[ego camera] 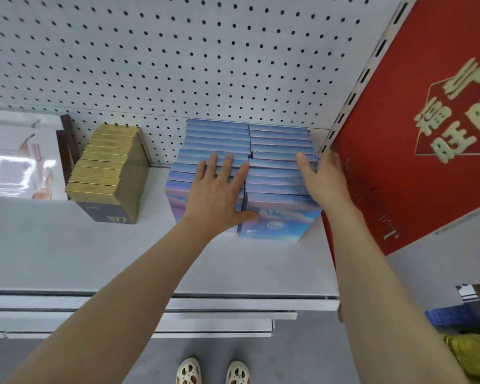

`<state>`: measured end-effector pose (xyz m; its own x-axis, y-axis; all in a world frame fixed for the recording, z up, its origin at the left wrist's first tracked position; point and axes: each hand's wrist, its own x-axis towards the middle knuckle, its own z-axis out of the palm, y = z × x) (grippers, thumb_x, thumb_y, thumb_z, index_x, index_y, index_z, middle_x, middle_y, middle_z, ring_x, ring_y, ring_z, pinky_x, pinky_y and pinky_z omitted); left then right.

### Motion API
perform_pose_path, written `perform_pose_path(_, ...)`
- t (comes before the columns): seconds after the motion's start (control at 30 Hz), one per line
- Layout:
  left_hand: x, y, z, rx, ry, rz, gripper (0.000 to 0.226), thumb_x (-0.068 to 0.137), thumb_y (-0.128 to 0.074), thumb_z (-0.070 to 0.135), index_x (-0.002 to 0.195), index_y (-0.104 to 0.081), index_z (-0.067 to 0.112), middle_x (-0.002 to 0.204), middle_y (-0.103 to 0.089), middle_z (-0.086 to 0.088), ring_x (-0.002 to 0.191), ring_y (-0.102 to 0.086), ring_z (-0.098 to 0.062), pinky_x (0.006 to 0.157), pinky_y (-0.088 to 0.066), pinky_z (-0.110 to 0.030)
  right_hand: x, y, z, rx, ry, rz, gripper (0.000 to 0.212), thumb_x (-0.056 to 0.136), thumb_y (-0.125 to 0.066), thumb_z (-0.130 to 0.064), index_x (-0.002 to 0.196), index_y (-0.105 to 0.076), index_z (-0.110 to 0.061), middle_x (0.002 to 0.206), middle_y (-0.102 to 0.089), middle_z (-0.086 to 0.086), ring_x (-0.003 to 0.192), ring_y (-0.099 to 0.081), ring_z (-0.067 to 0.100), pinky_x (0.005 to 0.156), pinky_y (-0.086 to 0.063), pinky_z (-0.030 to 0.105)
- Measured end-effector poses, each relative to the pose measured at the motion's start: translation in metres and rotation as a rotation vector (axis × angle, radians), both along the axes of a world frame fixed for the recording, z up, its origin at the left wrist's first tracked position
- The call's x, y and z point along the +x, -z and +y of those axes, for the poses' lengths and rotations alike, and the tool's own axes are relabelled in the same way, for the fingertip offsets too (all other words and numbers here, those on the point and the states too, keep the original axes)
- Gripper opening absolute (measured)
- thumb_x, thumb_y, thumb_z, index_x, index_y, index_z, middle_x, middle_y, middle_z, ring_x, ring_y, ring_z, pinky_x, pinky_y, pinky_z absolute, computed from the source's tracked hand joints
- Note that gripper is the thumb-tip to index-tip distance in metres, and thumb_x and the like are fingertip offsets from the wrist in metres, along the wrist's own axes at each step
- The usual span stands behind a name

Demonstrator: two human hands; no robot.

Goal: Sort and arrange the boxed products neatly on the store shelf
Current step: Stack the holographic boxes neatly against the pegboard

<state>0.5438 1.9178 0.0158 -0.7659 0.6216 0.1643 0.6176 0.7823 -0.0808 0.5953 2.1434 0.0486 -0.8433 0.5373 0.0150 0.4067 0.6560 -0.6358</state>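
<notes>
Two rows of shiny blue cardboard boxes (277, 176) sit side by side on the white metal shelf (94, 253), back against the pegboard. Left hand (216, 195) lies flat, fingers spread, on the left row; right hand (320, 178), fingers straight, presses the right row's side. Neither grip is closed.

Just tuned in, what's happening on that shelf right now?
A person is tidying two rows of blue boxes on the white shelf. The left hand lies flat, fingers spread, on top of the left row. The right hand presses the right row's outer side, beside a big red box. A row of gold boxes stands apart to the left, untouched.
</notes>
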Motion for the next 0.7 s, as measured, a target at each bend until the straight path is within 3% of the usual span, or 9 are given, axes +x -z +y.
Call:
perform_pose_path(0.13, -0.002, 0.0, -0.002, -0.008, 0.018, -0.014, 0.109, 0.071, -0.034, 0.088, 0.156, -0.003, 0.027, 0.162, -0.011, -0.012, 0.148, -0.007, -0.04, 0.12, -0.008, -0.052, -0.027, 0.005, 0.004, -0.106, 0.003, -0.178, 0.066, 0.101, -0.043, -0.05, 0.145, -0.034, -0.003, 0.143, -0.05, 0.019, 0.129, -0.049, 0.035, 0.105, -0.042, 0.038)
perform_pose_path(0.37, -0.003, 0.0, -0.004, -0.03, 0.052, -0.02, 0.104, 0.076, -0.033, 0.085, 0.156, -0.002, 0.027, 0.163, -0.008, -0.011, 0.149, -0.004, -0.039, 0.12, -0.008, -0.051, -0.029, 0.012, 0.008, -0.025, -0.017, -0.202, 0.075, 0.097, -0.046, -0.058, 0.144, -0.033, -0.002, 0.144, -0.048, 0.018, 0.129, -0.048, 0.035, 0.102, -0.042, 0.038)
perform_pose_path(0.43, -0.003, 0.0, -0.005, -0.018, 0.055, -0.017, 0.105, 0.075, -0.036, 0.085, 0.156, -0.002, 0.027, 0.163, -0.009, -0.01, 0.149, -0.004, -0.038, 0.12, -0.008, -0.05, -0.038, 0.005, 0.01, 0.071, -0.012, -0.143, 0.082, 0.095, -0.045, -0.062, 0.151, -0.025, -0.005, 0.154, -0.035, 0.017, 0.139, -0.037, 0.034, 0.113, -0.035, 0.042)
perform_pose_path(0.53, -0.004, 0.0, -0.006, -0.009, 0.065, -0.022, 0.106, 0.074, -0.035, 0.087, 0.156, -0.002, 0.027, 0.163, -0.009, -0.01, 0.149, -0.003, -0.037, 0.121, -0.006, -0.049, -0.063, -0.001, 0.005, 0.153, -0.088, -0.132, 0.08, 0.1, -0.037, -0.058, 0.158, -0.009, -0.01, 0.164, -0.009, 0.016, 0.151, -0.009, 0.031, 0.123, -0.012, 0.042)
perform_pose_path(0.7, -0.008, 0.001, -0.005, -0.006, 0.072, -0.021, 0.109, 0.074, -0.035, 0.087, 0.156, -0.003, 0.024, 0.164, -0.007, -0.009, 0.15, 0.0, -0.036, 0.12, -0.002, -0.047, -0.082, 0.009, -0.006, 0.333, -0.12, -0.26, 0.069, 0.104, -0.026, -0.051, 0.157, -0.014, -0.008, 0.162, -0.003, 0.025, 0.15, -0.003, 0.039, 0.122, -0.009, 0.047)
